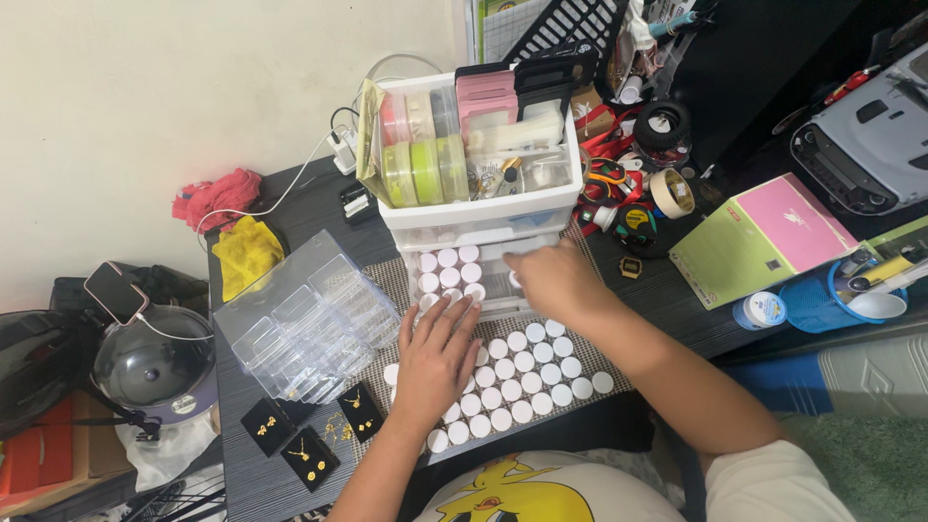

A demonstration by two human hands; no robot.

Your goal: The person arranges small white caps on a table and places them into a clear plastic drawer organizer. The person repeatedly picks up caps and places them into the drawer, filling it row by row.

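Note:
My left hand (437, 353) lies flat, fingers spread, on a grid of small round white-lidded jars (527, 375) on the dark table. My right hand (558, 280) reaches into the open bottom drawer (454, 274) of a white plastic drawer unit (483, 217); its fingers curl at the drawer's right side, and what they touch is hidden. More white-lidded jars sit in rows in that drawer. The unit's top holds round containers and pink cards.
A clear plastic compartment box (307, 324) lies left of my hands. Black cards with gold jewellery (311, 443) sit at the front left. Right of the unit are tape rolls (671, 191), a pink and green box (764, 237) and a blue basket (822, 295). Rags (232, 227) lie at the back left.

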